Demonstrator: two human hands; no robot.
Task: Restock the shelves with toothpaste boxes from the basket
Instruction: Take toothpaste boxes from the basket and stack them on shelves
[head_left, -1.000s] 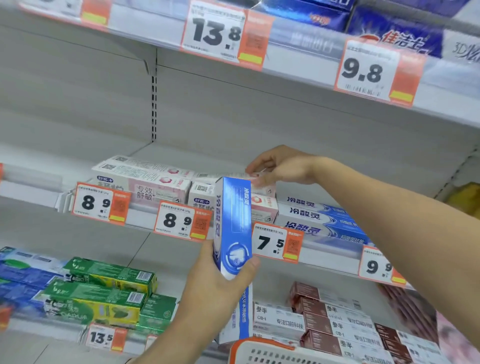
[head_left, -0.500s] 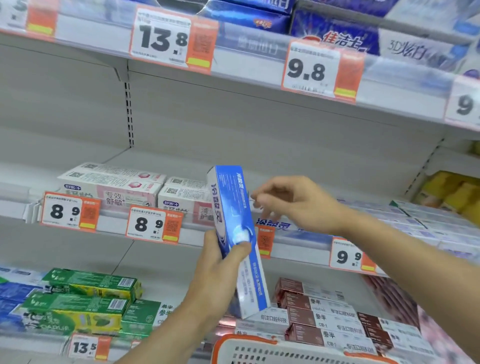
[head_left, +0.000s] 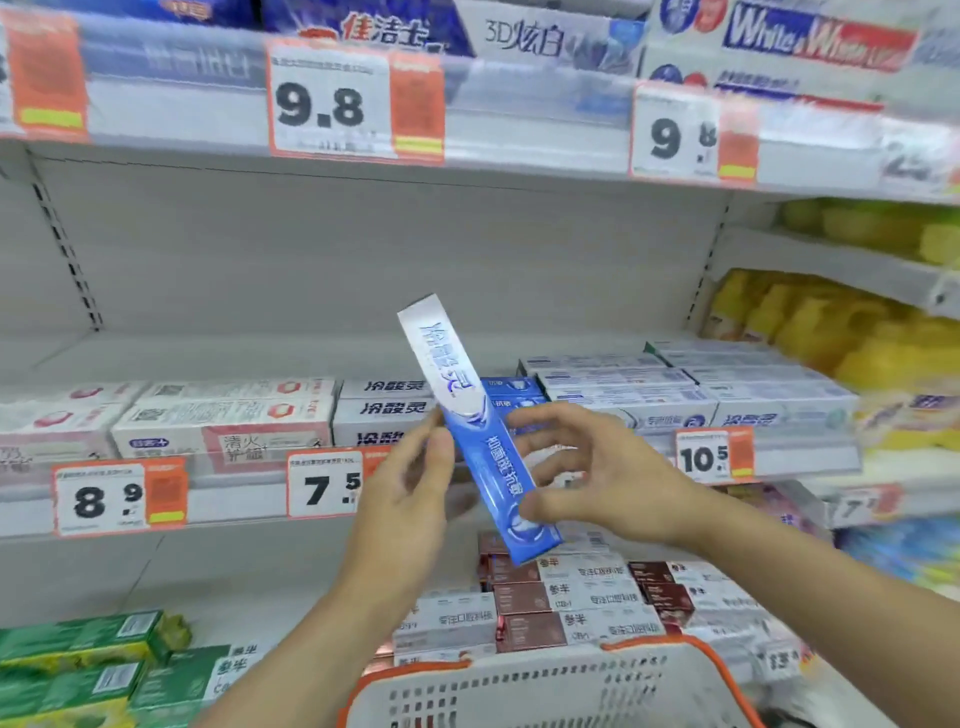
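- Centre of the frame: I see one blue-and-white toothpaste box (head_left: 475, 436) held upright and tilted, its white end toward the upper left, in front of the middle shelf (head_left: 249, 506).
- Left hand (head_left: 410, 499): fingers straight along the box's left edge, thumb near its upper blue part; whether it truly pinches the box, I cannot tell.
- Right hand (head_left: 587, 475): thumb pressed on the lower blue face, the other fingers spread behind the box, so it pinches the box between thumb and fingers.
- Bottom edge, right of centre: the white basket (head_left: 524, 691) with an orange rim; its contents are out of view.
- Middle shelf, centre: matching stacked boxes (head_left: 387, 410) above the 7.5 price tag (head_left: 324, 486), with much free height above them.
- Progress, as I judge it: this box is not yet shelved; placing it on that stack remains, and further boxes may follow.
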